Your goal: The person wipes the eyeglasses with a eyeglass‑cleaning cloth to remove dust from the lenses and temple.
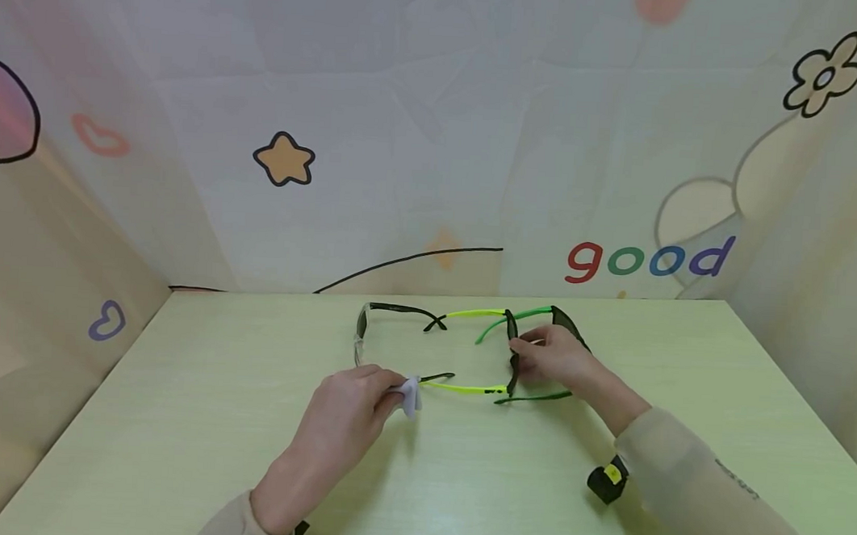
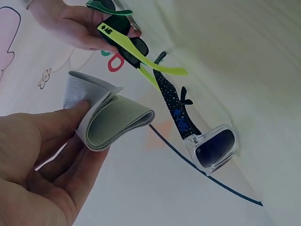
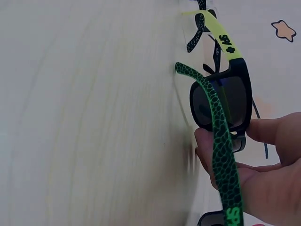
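- Head view: the left hand (image 1: 344, 408) pinches a folded pale cloth (image 1: 410, 398) between thumb and fingers, and the cloth juts out past the fingertips toward the right hand (image 1: 551, 356).
- The right hand grips the yellow-armed sunglasses (image 3: 233, 94) by their black front, thumb on one side and fingers on the other, near the middle of the frame.
- From the right hand, the two yellow arms stretch toward the left hand; the nearer one ends just beside the cloth.
- Just beyond the left hand stand the clear-framed sunglasses (image 2: 215, 147), with dark lenses and speckled black arms that point toward the right hand. Their tips overlap the ends of the yellow arms in view; whether they touch, I cannot tell.
- Around the right hand are the green-armed sunglasses (image 3: 219, 122): their dark front lies behind that hand, on its wrist side, and one scaly-patterned arm passes in front of the fingers in the right wrist view.
- Under both hands spreads a pale table (image 1: 504, 490).
- Beyond the hands hangs a printed backdrop (image 1: 406, 137), with a star past the left hand and the word "good" past the right.
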Demonstrator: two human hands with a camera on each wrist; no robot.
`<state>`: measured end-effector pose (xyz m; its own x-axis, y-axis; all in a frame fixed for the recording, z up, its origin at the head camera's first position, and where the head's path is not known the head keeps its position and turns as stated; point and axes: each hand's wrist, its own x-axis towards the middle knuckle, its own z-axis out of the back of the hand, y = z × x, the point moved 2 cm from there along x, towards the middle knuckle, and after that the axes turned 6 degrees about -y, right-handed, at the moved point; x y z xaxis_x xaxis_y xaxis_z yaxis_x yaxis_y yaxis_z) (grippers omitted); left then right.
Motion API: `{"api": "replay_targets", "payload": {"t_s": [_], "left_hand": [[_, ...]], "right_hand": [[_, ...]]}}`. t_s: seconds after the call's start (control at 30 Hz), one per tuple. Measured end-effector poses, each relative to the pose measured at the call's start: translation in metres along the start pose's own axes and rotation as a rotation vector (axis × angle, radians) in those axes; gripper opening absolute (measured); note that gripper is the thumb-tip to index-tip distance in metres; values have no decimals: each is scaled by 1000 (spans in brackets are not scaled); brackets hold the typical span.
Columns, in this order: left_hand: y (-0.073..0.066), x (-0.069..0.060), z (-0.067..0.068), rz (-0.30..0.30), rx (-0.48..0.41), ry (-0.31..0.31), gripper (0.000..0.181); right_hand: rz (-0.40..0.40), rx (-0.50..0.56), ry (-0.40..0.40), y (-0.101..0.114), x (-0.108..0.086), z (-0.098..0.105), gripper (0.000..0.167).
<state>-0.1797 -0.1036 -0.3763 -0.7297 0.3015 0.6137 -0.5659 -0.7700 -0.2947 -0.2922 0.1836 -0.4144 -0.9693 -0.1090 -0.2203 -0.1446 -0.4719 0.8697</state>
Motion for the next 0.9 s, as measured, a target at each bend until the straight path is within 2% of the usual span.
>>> {"api": "replay_targets", "payload": {"t_s": [0.17,0.37,0.6,0.9], "left_hand": [[1,-1,-2,2,-10,16,14],[-1,-2,-3,8,-5,45,14],[-2,-4,-3,8,1,65,13],[2,-4,-6,12,24,72,13]], "right_hand": [[20,-86,-38,-3,4,3,51],[98,-223,-118,-2,5,3,53],[252,-378,-229,11,-3,-3,52],[466,-497,-325,23,-17,-18,44]]}}
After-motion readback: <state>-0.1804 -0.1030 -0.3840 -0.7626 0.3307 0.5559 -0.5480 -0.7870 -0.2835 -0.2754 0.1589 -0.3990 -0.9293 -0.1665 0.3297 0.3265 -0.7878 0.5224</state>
